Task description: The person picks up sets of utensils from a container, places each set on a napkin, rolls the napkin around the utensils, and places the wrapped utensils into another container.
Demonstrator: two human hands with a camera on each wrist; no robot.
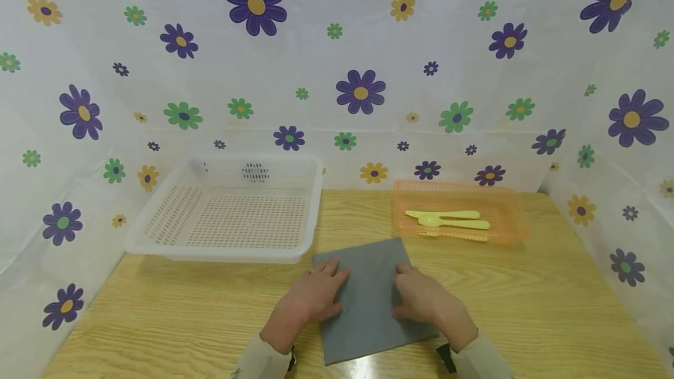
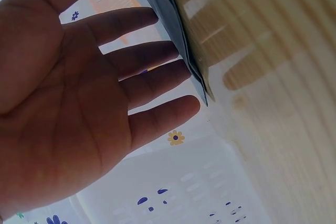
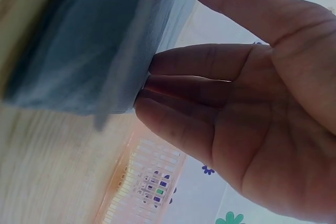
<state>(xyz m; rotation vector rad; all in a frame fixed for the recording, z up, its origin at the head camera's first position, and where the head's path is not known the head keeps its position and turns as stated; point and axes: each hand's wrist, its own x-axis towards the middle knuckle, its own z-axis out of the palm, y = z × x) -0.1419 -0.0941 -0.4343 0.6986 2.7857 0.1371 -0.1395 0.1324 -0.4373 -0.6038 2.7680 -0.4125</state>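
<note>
A grey folded cloth (image 1: 368,309) lies flat on the wooden table, turned slightly askew. My left hand (image 1: 315,292) rests on its left side, fingers spread and fairly straight. On the opposite side, the fingertips of my right hand (image 1: 423,298) touch the cloth near its right edge. From the left wrist, the fingertips of the left hand (image 2: 84,77) meet the cloth's thin layered edge (image 2: 176,30). In the right wrist view, the relaxed fingers of the right hand (image 3: 273,114) press against the cloth (image 3: 94,56), its layers showing; nothing is gripped.
Behind and left of the cloth stands a large white slotted basket (image 1: 310,238). A shallow orange basket (image 1: 511,215) at the back right holds a yellow knife (image 1: 458,214), a yellow spoon (image 1: 463,224) and a yellow fork (image 1: 455,235). Flower-printed sheeting (image 1: 316,63) borders the wooden table (image 1: 537,309).
</note>
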